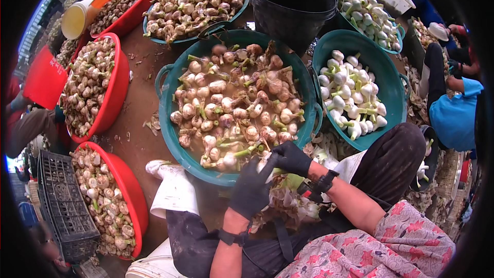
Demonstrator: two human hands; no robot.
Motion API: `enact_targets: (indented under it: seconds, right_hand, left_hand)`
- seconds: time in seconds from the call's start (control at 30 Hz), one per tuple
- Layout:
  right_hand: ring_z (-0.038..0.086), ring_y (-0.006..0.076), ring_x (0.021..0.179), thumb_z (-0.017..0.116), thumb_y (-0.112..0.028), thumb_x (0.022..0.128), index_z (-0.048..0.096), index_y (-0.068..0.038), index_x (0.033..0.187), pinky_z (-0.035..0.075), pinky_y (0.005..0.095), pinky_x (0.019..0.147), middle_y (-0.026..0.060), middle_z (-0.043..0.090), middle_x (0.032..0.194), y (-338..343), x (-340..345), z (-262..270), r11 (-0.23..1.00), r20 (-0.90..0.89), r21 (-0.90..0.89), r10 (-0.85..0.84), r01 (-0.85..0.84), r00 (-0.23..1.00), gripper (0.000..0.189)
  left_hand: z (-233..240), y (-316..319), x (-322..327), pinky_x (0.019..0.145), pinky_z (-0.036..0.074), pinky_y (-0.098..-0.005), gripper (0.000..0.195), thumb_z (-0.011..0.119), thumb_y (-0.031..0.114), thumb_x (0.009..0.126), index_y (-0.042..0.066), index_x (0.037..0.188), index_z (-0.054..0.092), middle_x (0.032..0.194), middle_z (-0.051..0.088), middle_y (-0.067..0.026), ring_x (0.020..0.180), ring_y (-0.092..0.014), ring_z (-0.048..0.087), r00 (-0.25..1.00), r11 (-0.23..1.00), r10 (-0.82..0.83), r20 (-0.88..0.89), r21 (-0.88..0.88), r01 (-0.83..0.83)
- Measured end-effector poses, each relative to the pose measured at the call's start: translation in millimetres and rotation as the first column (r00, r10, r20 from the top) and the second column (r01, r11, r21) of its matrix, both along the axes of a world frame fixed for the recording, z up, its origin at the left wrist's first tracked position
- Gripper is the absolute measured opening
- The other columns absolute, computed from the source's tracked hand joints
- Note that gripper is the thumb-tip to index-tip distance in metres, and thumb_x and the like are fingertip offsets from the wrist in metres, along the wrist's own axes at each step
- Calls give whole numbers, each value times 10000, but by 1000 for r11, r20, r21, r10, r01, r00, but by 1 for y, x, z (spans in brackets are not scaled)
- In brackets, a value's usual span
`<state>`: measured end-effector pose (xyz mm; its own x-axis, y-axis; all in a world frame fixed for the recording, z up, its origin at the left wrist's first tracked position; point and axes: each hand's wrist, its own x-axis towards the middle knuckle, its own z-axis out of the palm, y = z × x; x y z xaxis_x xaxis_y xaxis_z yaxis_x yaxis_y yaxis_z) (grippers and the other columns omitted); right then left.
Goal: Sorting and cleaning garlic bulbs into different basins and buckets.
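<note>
My left hand [252, 187], in a black glove, is closed around a white garlic bulb [265, 165] at the near rim of a large green tub [220, 179]. Against the same bulb, my right hand [292, 158], also gloved in black, has its fingers bent at the stem side; the fingers partly hide the bulb. Brownish unpeeled garlic bulbs [216, 87] with cut stems lie in murky water in the tub. To its right, a second green tub [389, 123] holds clean white garlic bulbs [357, 88]. Peeled garlic skins [289, 200] are heaped below my hands.
Red basins [123, 85] of garlic and a black plastic crate [65, 200] stand at the left. A black bucket [289, 23] is behind the tub. A person in a blue shirt [455, 112] sits at the right; another person's gloved hand [20, 102] is by a red container [45, 79].
</note>
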<state>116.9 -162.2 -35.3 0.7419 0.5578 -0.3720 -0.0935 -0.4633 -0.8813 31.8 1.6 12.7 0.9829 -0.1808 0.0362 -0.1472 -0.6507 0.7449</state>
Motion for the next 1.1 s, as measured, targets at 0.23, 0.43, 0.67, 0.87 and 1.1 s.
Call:
enact_targets:
  seconds: [0.23, 0.43, 0.67, 0.87, 1.1]
  right_hand:
    - [602, 209, 597, 608, -225, 773, 676, 14, 798, 472, 348, 612, 178, 636, 682, -8, -1, -21, 998, -34, -3, 56, -56, 998, 250]
    - [637, 318, 701, 642, -233, 777, 688, -48, 912, 499, 384, 695, 161, 670, 793, -22, 4, -15, 844, 36, -166, 522, -510, 852, 233]
    - [610, 346, 918, 691, -294, 789, 622, -84, 1112, 495, 415, 792, 162, 631, 1006, 63, 30, -6, 975, 502, -211, 169, -70, 848, 392]
    - [602, 365, 916, 678, -214, 759, 558, -80, 1159, 496, 420, 795, 194, 588, 1056, 147, 98, -53, 979, 507, -197, 50, 59, 860, 439]
    - [652, 251, 661, 601, -145, 764, 694, -48, 917, 524, 333, 656, 104, 684, 779, 115, 97, -57, 977, 290, 155, -185, 145, 939, 203]
  left_hand:
    - [2, -5, -5, 810, 487, -428, 354, 633, 26, 661, 82, 1000, 549, 1121, 537, -217, 964, -382, 573, 999, 999, -2, -51, -49, -1]
    - [-7, 23, -5, 715, 545, -321, 98, 574, 6, 793, 0, 883, 536, 945, 647, -158, 808, -233, 663, 825, 707, 551, -125, -454, -541]
    - [-39, 32, -28, 628, 544, -334, 130, 499, 145, 914, 20, 881, 482, 713, 649, -160, 697, -263, 670, 757, 414, 465, -459, -643, -644]
    - [-16, 22, -7, 740, 572, -364, 350, 541, 163, 889, 12, 1184, 429, 1177, 543, -212, 898, -298, 661, 793, 147, 182, -581, -782, -606]
    - [-31, 27, -5, 653, 560, -334, 577, 520, 384, 929, 56, 1365, 333, 1179, 565, -256, 727, -283, 670, 712, 62, 301, -635, -732, -679]
